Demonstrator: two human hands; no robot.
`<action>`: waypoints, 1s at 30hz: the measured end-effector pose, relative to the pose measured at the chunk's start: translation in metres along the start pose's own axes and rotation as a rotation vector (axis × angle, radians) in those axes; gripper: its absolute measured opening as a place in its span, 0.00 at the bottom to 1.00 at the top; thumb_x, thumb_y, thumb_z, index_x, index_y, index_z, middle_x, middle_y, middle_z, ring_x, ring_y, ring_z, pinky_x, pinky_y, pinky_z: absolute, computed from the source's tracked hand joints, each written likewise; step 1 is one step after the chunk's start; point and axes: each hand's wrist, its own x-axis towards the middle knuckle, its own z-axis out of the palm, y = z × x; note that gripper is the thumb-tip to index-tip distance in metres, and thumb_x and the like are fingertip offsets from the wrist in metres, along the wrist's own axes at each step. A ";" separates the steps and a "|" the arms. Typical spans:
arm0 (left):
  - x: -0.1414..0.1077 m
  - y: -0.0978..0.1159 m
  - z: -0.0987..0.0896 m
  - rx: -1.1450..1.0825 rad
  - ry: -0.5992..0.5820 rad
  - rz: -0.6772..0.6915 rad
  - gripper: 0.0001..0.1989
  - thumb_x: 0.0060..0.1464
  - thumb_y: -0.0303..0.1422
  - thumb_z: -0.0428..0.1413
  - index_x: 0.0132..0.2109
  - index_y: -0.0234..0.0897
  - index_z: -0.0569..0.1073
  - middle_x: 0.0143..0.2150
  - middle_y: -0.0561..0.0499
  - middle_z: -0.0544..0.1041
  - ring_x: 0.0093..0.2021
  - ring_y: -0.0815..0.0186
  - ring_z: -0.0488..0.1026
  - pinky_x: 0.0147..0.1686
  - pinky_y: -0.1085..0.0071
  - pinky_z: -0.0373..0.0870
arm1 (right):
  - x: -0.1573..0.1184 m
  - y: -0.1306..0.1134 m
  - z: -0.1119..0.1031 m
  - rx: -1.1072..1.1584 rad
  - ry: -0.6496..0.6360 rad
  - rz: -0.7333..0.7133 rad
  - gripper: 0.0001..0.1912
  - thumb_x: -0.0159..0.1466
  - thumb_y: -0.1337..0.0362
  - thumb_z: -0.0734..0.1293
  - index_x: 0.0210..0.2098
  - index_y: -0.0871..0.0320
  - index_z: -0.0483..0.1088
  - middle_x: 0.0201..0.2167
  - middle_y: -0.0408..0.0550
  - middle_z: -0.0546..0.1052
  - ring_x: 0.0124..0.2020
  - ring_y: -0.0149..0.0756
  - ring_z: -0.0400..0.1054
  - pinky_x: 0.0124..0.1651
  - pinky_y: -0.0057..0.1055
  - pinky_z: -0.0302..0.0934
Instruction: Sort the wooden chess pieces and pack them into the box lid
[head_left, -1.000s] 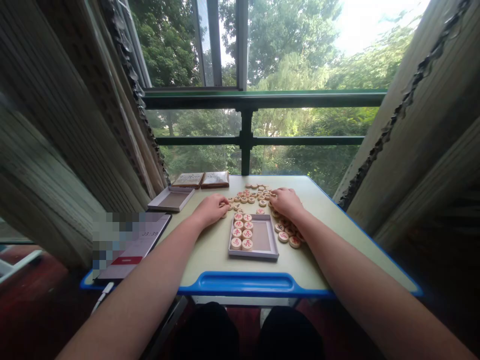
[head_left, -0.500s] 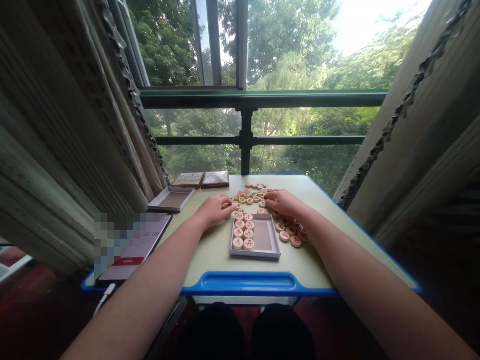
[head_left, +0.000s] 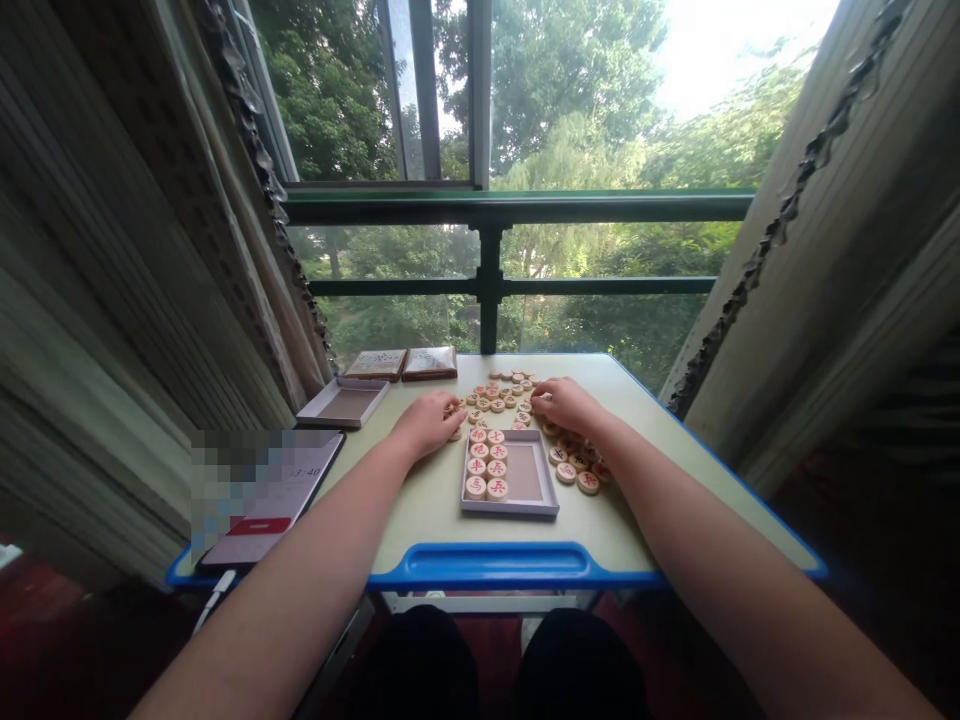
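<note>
Shallow box [head_left: 551, 495] holds two columns of round wooden xiangqi pieces [head_left: 497, 489] with red characters along its left side; bare box bottom shows on its right. My left hand [head_left: 427, 422] is beyond the box's left corner, fingers curled round a xiangqi piece [head_left: 451, 409], partly hidden. My right hand [head_left: 566, 405] reaches over the loose pieces past the box's right corner. Its fingers are bent but apart, fingertips near a piece [head_left: 523, 418], with no piece visibly gripped. Loose pieces [head_left: 589, 482] with red or black characters lie beyond the box and under my right wrist.
A shallow box lid or tray [head_left: 341, 402] lies at the table's left. Two flat packets [head_left: 429, 364] sit behind it. A tablet [head_left: 274, 500] with a white cable [head_left: 215, 598] rests at the left edge. The blue-edged table [head_left: 495, 565] stands by a railed window.
My left hand has drawn slightly left, and its fingers have come back from the pieces near the box corner. My right hand stays over the pieces. The camera view shifts slightly.
</note>
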 end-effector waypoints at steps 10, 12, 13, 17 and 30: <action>0.003 0.006 0.003 -0.058 0.146 0.091 0.16 0.54 0.41 0.47 0.40 0.35 0.73 0.42 0.45 0.75 0.45 0.60 0.70 0.47 0.64 0.65 | 0.010 0.010 -0.020 0.068 -0.091 0.144 0.19 0.59 0.71 0.59 0.47 0.54 0.71 0.45 0.47 0.75 0.40 0.33 0.69 0.39 0.24 0.61; 0.004 0.008 0.002 -0.072 0.197 0.131 0.15 0.55 0.40 0.46 0.39 0.35 0.73 0.42 0.45 0.75 0.46 0.61 0.69 0.48 0.64 0.65 | 0.023 0.006 -0.024 0.040 -0.125 0.135 0.18 0.57 0.73 0.60 0.44 0.55 0.73 0.44 0.47 0.76 0.39 0.34 0.70 0.39 0.24 0.61; 0.004 0.008 0.001 -0.072 0.218 0.138 0.15 0.55 0.40 0.46 0.38 0.35 0.73 0.41 0.46 0.75 0.45 0.61 0.69 0.48 0.64 0.65 | 0.030 0.004 -0.026 0.026 -0.138 0.126 0.18 0.56 0.74 0.62 0.43 0.55 0.74 0.43 0.48 0.76 0.40 0.35 0.70 0.40 0.24 0.61; 0.005 0.008 0.000 -0.049 0.296 0.075 0.15 0.55 0.40 0.46 0.36 0.35 0.73 0.39 0.45 0.75 0.43 0.60 0.70 0.46 0.63 0.65 | 0.060 0.001 -0.034 -0.033 -0.199 0.118 0.18 0.53 0.74 0.65 0.44 0.58 0.74 0.45 0.51 0.75 0.44 0.40 0.68 0.44 0.27 0.61; 0.013 -0.001 -0.002 0.000 0.333 -0.051 0.16 0.55 0.40 0.45 0.32 0.36 0.72 0.33 0.46 0.76 0.38 0.60 0.71 0.39 0.65 0.66 | 0.080 0.023 -0.025 0.009 -0.403 0.179 0.15 0.54 0.62 0.67 0.38 0.64 0.74 0.32 0.52 0.77 0.26 0.32 0.69 0.25 0.24 0.61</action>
